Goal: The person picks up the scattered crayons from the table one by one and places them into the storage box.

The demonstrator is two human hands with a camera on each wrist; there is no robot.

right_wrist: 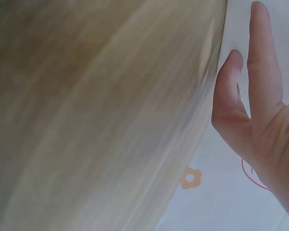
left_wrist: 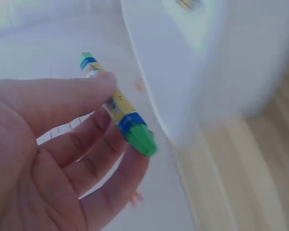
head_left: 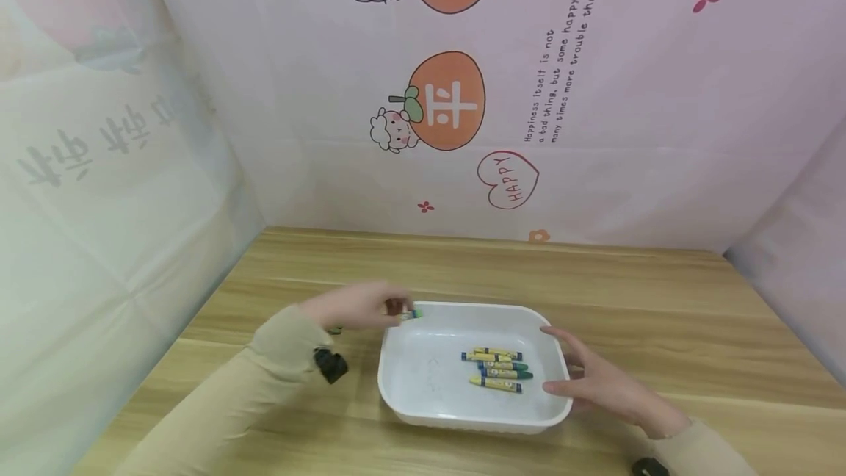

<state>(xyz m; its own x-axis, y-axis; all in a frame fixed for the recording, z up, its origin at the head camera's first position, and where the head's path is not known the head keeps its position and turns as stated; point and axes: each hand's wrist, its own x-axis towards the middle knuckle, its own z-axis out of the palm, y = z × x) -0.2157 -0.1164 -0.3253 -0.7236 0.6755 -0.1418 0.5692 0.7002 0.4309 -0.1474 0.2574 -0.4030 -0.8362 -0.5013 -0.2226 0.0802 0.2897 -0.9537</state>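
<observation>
My left hand (head_left: pixel 360 305) pinches a green crayon (left_wrist: pixel 119 108) with a yellow and blue wrapper between thumb and fingers. It is over the back left corner of a white plastic tray (head_left: pixel 429 417). Several crayons (head_left: pixel 497 386) with yellow wrappers, some yellow and some dark green, lie side by side in the tray's right half. At the tray's right rim, my right hand (head_left: pixel 604 384) has its thumb and fingers spread apart. In the right wrist view its fingers (right_wrist: pixel 265 62) look fairly straight and hold nothing; whether they touch the rim I cannot tell.
The tray stands on a wood-grain table (head_left: pixel 317 263). Behind the table hangs a pale printed cloth (head_left: pixel 317 131), with more cloth (head_left: pixel 99 241) along the left side and at the right. A small black device (head_left: pixel 330 364) is by the left wrist, another (head_left: pixel 650 467) by the right.
</observation>
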